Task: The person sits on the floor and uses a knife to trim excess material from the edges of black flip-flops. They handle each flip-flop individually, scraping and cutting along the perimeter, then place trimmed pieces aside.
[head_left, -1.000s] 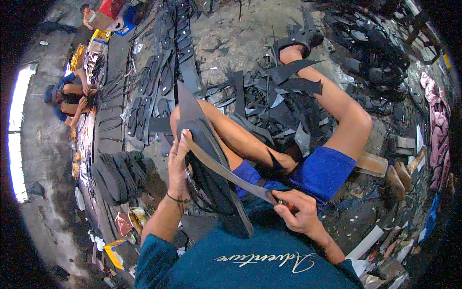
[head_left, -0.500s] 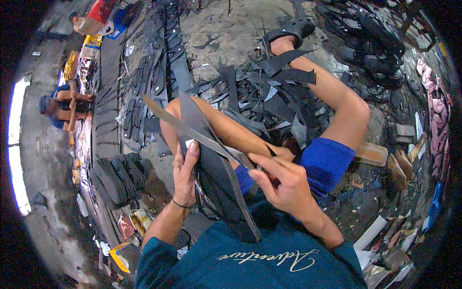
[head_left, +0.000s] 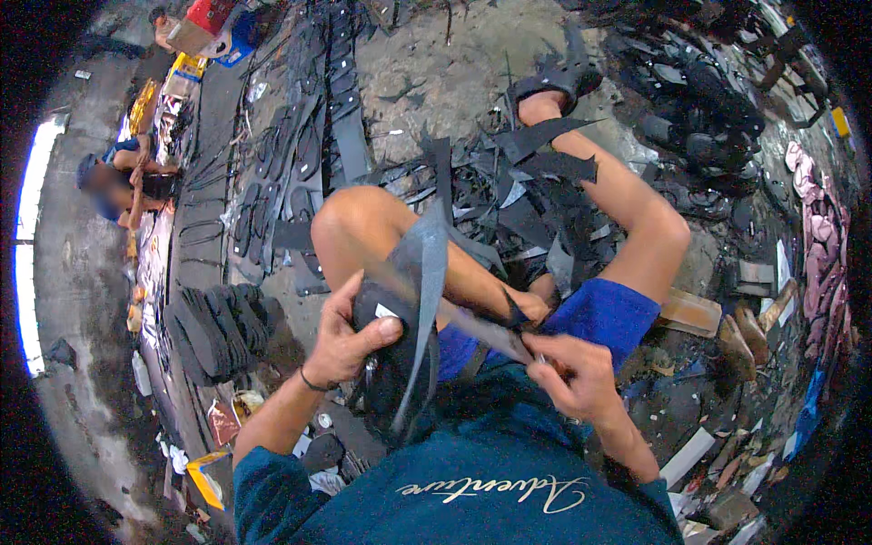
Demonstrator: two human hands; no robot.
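My left hand (head_left: 350, 341) grips a black slipper (head_left: 371, 300) with a small white label, thumb on its upper face. A thin grey strip of sheet material (head_left: 427, 272) runs along the slipper's right edge and ends in a point above it. With my right hand (head_left: 577, 374) I hold a long knife (head_left: 486, 332), fingers wrapped round its handle. Its blade, blurred by motion, reaches leftward across the strip and the slipper. Whether the blade touches them, I cannot tell. Both hands are over my lap.
Black offcuts (head_left: 472, 191) lie heaped beyond my bent leg. Black soles (head_left: 218, 331) are stacked at the left, with rows of slippers (head_left: 304, 154) farther off. Dark footwear (head_left: 699, 127) piles up at the far right. Another person (head_left: 127, 186) sits at the far left.
My right hand has moved right and down with the knife, drawing the blade back. The slipper has shifted right and turned more upright, and the strip stands farther out from it.
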